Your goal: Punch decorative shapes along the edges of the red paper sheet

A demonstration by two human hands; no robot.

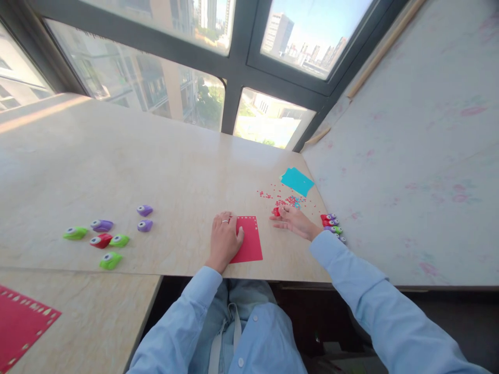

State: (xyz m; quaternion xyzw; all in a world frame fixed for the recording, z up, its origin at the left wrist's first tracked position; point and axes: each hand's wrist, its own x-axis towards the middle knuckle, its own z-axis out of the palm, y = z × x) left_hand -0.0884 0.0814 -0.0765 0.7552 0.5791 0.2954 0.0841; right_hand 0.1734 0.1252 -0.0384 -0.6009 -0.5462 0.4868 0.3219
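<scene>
My left hand (pixel 226 239) lies on the left part of a red sheet of paper (pixel 251 245), fingers stretched forward and thumb pointing right. Small punched holes run along the sheet's top edge and down its upper right side. To the right of the paper, my right hand (pixel 295 222) pinches a small red craft punch (pixel 276 211) between thumb and forefinger, apart from the sheet; its other fingers extend to the left. Just beyond this hand, many tiny red paper pieces (pixel 286 201) are scattered, with a few blue ones among them.
Blue paper sheets (pixel 297 181) lie near the wall (pixel 409 171). Several punches (pixel 331 223) stand in rows at the table's right edge. More purple, green and red punches (pixel 102 240) sit at the left. Another punched red sheet (pixel 23 327) rests at the lower left. Windows border the far side.
</scene>
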